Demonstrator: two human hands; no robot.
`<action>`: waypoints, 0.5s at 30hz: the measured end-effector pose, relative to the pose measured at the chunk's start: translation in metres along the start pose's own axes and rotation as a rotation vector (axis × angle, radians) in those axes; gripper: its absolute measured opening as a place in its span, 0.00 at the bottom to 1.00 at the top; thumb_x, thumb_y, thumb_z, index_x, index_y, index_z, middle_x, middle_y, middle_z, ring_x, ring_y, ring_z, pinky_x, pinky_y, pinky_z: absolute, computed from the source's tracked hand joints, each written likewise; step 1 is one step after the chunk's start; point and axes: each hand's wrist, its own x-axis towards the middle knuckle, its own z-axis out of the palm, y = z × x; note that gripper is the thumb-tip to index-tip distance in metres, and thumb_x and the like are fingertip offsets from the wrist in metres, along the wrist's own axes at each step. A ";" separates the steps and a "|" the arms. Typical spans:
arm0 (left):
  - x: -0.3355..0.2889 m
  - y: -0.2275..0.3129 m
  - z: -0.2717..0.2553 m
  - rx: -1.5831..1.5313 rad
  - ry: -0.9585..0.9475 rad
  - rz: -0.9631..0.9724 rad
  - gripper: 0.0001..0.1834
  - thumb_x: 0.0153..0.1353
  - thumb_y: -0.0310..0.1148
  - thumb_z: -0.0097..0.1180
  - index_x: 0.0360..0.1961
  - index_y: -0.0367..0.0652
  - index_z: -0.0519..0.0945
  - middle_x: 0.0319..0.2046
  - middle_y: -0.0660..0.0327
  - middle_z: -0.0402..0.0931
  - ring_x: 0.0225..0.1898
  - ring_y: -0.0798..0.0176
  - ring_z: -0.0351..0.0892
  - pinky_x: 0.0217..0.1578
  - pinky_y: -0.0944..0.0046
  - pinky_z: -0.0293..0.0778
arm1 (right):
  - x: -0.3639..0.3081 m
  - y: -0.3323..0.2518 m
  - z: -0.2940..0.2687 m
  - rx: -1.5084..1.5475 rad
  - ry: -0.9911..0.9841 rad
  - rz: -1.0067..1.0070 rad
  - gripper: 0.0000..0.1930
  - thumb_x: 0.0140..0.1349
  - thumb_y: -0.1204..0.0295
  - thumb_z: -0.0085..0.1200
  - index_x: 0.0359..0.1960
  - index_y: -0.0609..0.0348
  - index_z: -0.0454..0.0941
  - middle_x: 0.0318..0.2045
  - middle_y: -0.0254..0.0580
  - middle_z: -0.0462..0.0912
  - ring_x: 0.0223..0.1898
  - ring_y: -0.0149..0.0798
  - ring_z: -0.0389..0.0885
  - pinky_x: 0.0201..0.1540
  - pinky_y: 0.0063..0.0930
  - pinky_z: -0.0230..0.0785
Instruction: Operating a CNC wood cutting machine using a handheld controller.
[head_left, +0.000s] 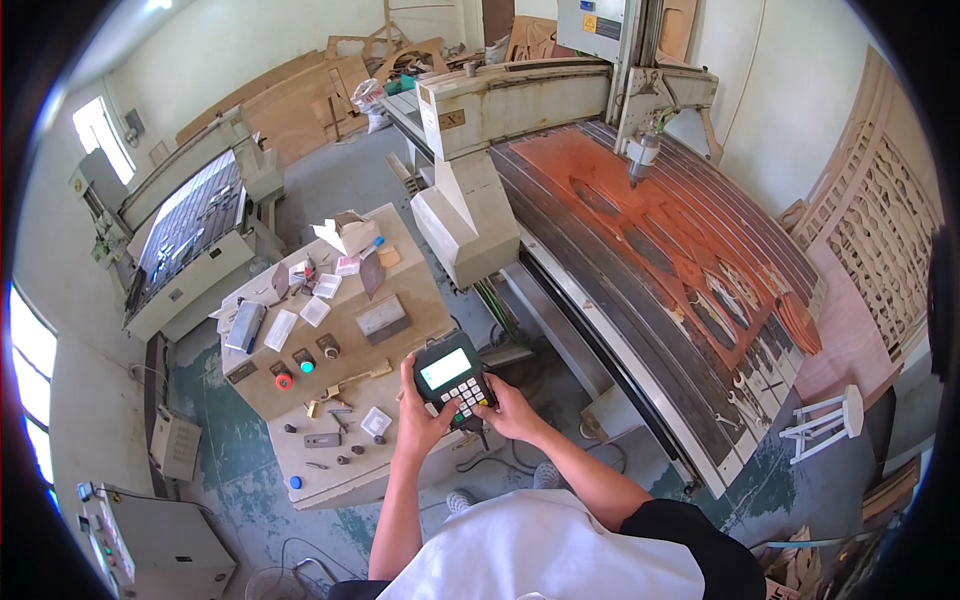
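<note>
Handheld controller (pixel 447 372) off the tabletop (pixel 425 283), held up in front of the wearer's body, between it and the near edge of the big routing machine. Both hands on it: left hand (pixel 420 420) wrapped along its left side, fingers reaching up the edge, thumb laid in over the keypad; right hand (pixel 512 412) closed about the lower right corner, thumb over the keys on that side. Cannot tell whether any key is pressed. Long axis runs away from the body, far end canted a little to the left; lit screen at the far end, keypad at the near end between the two thumbs, so neither thumb has to cross the screen to reach keys. Right hand is the nearer to the machine. Spindle (pixel 642 152) lies ahead and to the right of the controller, well apart, pointing down above a red sheet (pixel 555 160) with cut-out openings; whether its tip touches, too small to tell. Wrenches (pixel 738 400) on the machine bed's near right end. To the left, near the left hand, a brass-coloured tool (pixel 358 379) lies on the tabletop; red knob (pixel 283 381) and green knob (pixel 307 367) farther left.
</note>
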 end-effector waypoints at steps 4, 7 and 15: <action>-0.001 -0.003 0.000 0.020 0.006 -0.005 0.53 0.46 0.22 0.68 0.70 0.38 0.48 0.53 0.42 0.72 0.56 0.46 0.75 0.57 0.52 0.69 | -0.001 -0.005 0.000 -0.032 0.002 -0.003 0.32 0.56 0.74 0.61 0.62 0.71 0.62 0.50 0.61 0.77 0.47 0.53 0.82 0.44 0.37 0.77; 0.000 -0.002 0.000 -0.037 0.000 -0.015 0.53 0.46 0.22 0.68 0.70 0.38 0.48 0.54 0.42 0.72 0.56 0.46 0.74 0.57 0.52 0.69 | 0.000 -0.003 0.001 -0.002 0.013 -0.011 0.32 0.56 0.74 0.62 0.61 0.71 0.63 0.50 0.61 0.77 0.47 0.53 0.82 0.44 0.37 0.77; 0.000 -0.003 0.001 -0.001 0.009 -0.012 0.52 0.46 0.22 0.68 0.69 0.39 0.49 0.54 0.42 0.72 0.57 0.45 0.73 0.58 0.51 0.68 | 0.000 0.006 0.003 0.024 0.023 0.010 0.32 0.56 0.73 0.62 0.61 0.69 0.63 0.50 0.60 0.77 0.47 0.53 0.82 0.44 0.37 0.77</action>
